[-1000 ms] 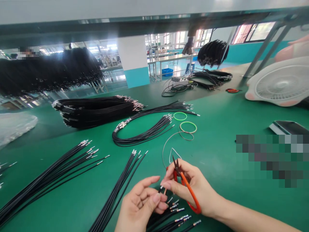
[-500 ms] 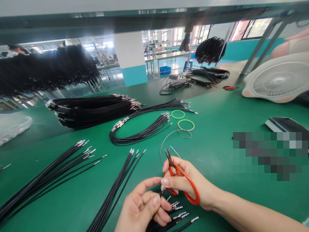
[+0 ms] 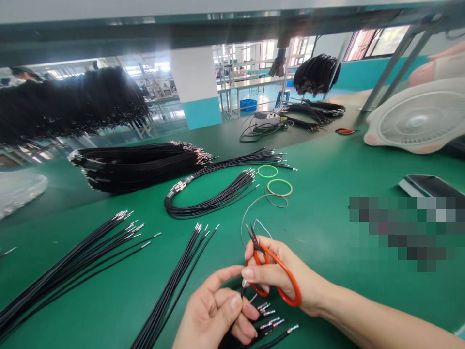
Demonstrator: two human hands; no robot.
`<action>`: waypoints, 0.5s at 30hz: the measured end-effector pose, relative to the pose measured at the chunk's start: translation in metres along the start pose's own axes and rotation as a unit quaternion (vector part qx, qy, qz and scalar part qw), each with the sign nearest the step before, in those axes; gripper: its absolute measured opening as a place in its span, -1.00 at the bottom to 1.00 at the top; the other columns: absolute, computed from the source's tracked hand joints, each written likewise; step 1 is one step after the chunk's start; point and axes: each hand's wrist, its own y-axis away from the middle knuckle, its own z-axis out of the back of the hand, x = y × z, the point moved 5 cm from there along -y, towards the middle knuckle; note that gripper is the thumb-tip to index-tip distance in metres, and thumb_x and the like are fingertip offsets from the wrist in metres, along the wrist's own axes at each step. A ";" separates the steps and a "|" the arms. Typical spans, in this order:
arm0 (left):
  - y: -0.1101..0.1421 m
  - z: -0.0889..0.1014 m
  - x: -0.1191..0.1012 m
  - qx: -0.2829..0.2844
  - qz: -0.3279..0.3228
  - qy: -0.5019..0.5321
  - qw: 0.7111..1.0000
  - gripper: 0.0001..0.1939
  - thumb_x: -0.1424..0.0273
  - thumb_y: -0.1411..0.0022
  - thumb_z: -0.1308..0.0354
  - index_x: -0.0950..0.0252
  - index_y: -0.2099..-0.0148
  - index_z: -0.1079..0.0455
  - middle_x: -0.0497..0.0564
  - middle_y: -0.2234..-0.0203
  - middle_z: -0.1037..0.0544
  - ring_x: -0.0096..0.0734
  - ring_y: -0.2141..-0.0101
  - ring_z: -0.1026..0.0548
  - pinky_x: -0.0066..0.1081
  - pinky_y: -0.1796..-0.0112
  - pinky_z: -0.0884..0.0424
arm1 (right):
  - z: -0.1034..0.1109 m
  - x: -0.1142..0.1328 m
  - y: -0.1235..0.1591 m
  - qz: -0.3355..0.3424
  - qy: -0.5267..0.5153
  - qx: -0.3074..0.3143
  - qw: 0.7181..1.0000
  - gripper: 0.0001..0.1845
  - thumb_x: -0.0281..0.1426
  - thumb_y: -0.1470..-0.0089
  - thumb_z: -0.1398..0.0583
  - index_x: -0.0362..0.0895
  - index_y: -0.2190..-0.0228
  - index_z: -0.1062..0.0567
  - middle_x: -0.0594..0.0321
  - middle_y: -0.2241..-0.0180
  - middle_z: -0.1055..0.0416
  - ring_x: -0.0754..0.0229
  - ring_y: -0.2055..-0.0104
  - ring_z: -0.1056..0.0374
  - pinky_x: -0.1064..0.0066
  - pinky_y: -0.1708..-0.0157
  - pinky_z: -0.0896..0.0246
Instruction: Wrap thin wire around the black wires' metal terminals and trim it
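Observation:
My left hand (image 3: 214, 312) is at the bottom centre, fingers curled round a bunch of black wires with metal tips (image 3: 267, 325) that stick out to the right. My right hand (image 3: 283, 278) holds orange-handled snips (image 3: 276, 271), blades pointing up and away. Its thumb and forefinger pinch the metal tip of one black wire (image 3: 244, 286) just above my left fingers. The two hands touch at the fingertips.
The green table (image 3: 327, 232) bears loose black wire groups (image 3: 72, 266) (image 3: 174, 286), a looped bundle (image 3: 214, 194), a large heap (image 3: 138, 165), green rubber bands (image 3: 279, 186) and thin wire loops (image 3: 254, 213). A white fan (image 3: 417, 121) and a dark tablet-like device (image 3: 432, 186) lie at the right.
Both hands have shifted slightly left and down the frame. The snips' blades now point further left. The pinch on the single wire tip is unchanged.

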 end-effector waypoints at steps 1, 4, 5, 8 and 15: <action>0.000 0.001 -0.001 -0.016 -0.006 -0.006 1.000 -0.55 0.26 -0.05 -0.39 0.35 0.04 -0.45 0.02 0.56 -0.61 -0.49 0.63 -0.51 -0.54 0.58 -0.44 | 0.002 0.004 -0.001 0.021 0.033 -0.007 0.999 -0.56 -0.09 0.06 -0.33 -0.09 0.31 -0.30 0.35 0.51 -0.42 0.35 0.58 -0.20 0.49 0.55 -0.13; 0.001 0.008 -0.007 -0.090 -0.044 -0.039 0.994 -0.60 0.26 -0.02 -0.40 0.33 0.11 -0.52 0.01 0.53 -0.61 -0.50 0.58 -0.51 -0.54 0.51 -0.47 | 0.025 0.029 -0.004 0.112 0.260 -0.097 0.954 -0.65 -0.13 -0.04 -0.26 -0.09 0.25 -0.35 0.33 0.48 -0.39 0.26 0.48 -0.28 0.42 0.45 -0.19; 0.002 0.011 -0.010 -0.113 -0.062 -0.052 0.990 -0.64 0.25 -0.02 -0.39 0.33 0.15 -0.54 0.00 0.53 -0.60 -0.51 0.57 -0.50 -0.55 0.50 -0.47 | 0.037 0.039 -0.004 0.135 0.371 -0.158 0.905 -0.66 -0.16 -0.06 -0.25 -0.09 0.21 -0.36 0.31 0.46 -0.39 0.22 0.45 -0.30 0.40 0.42 -0.19; 0.005 0.017 -0.019 -0.166 -0.114 -0.086 0.976 -0.71 0.20 -0.04 -0.36 0.30 0.26 -0.60 -0.03 0.55 -0.56 -0.53 0.55 -0.47 -0.58 0.48 -0.46 | 0.079 0.059 -0.004 0.066 0.629 -0.313 0.709 -0.65 -0.34 -0.15 -0.15 -0.17 0.03 -0.30 0.19 0.38 -0.45 0.13 0.41 -0.36 0.36 0.44 -0.16; 0.007 0.018 -0.026 -0.240 -0.190 -0.106 0.946 -0.83 0.27 0.03 -0.41 0.24 0.38 -0.62 -0.04 0.50 -0.58 -0.56 0.58 -0.43 -0.60 0.55 -0.43 | 0.119 0.052 -0.002 -0.083 0.769 -0.279 0.570 -0.80 -0.46 -0.16 -0.13 -0.16 0.20 -0.53 0.01 0.32 -0.46 -0.03 0.26 -0.42 0.34 0.42 -0.14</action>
